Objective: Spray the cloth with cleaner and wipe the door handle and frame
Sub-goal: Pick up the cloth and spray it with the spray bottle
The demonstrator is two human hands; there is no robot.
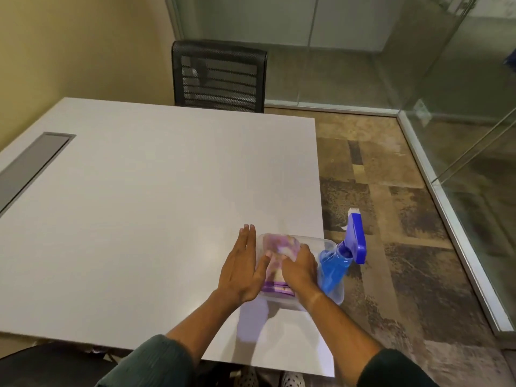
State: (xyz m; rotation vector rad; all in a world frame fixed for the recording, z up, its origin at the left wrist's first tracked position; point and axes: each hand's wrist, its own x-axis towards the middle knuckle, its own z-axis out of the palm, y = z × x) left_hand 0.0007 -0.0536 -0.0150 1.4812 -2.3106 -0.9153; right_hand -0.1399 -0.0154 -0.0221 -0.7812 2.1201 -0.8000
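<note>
Resting near the right edge of a white table (pixel 139 205): one clear plastic tub (pixel 339 294), shallow, rectangular, its right side overhanging or level with the table edge; which cannot be told.

Contents of tub: one cloth (pixel 276 248), pink and purple, crumpled, blurred; one spray bottle (pixel 333 268) of blue cleaner, lying tilted at the tub's right side, its blue and white trigger head (pixel 356 238) projecting past the rim over the floor.

Left hand (pixel 241 268): fingers straight and together, flat against the tub's left wall, thumb reaching over the rim onto the cloth. Grips nothing.

Right hand (pixel 300 268): palm down on the cloth, fingers curled into its folds, gripping it.

Both forearms bare, dark green sleeves (pixel 156 361) pushed back.

Surroundings: one black mesh chair (pixel 219 76) at the table's far side; one grey cable hatch (pixel 30 166) set into the table, left; patterned brown carpet (pixel 391 219); glass partition (pixel 474 121) with metal frame, right.
</note>
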